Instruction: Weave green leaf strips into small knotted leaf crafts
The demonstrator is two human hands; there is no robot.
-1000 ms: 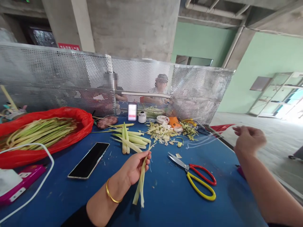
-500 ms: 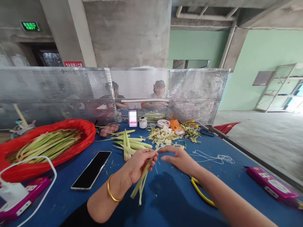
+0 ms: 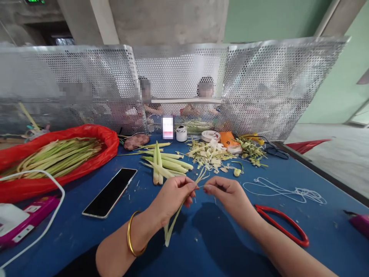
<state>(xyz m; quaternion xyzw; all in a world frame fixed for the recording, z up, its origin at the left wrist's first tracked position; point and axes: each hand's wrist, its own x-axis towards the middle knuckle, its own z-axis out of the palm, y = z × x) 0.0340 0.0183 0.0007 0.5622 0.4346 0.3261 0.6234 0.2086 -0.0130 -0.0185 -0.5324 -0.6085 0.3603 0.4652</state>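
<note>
My left hand (image 3: 177, 192) pinches a small bunch of pale green plant strips (image 3: 173, 227); their tails hang below the palm and their thin upper ends fan out past the fingertips. Close on its right, my right hand (image 3: 226, 192) has thumb and forefinger pressed together. A thin pale strand seems to run from the bunch to those fingertips. Just beyond both hands lie thick pale green stalk pieces (image 3: 173, 165) and a heap of trimmed scraps (image 3: 210, 153). Beside my right forearm, a curved red handle (image 3: 284, 223) shows; the rest of that tool is hidden.
A red plastic bag (image 3: 111, 144) holds long green stalks at left. Nearby are a black-screened phone (image 3: 111, 192) and a purple power strip (image 3: 31, 219) with a white cable. Loose white string (image 3: 288, 190) lies at right. A perforated metal screen (image 3: 178, 61) stands behind, with people beyond it.
My right fingers have come from spread apart to a pinch beside the strips. The view has tilted down and shifted; the red handle now shows, and a yellow handle is out of sight.
</note>
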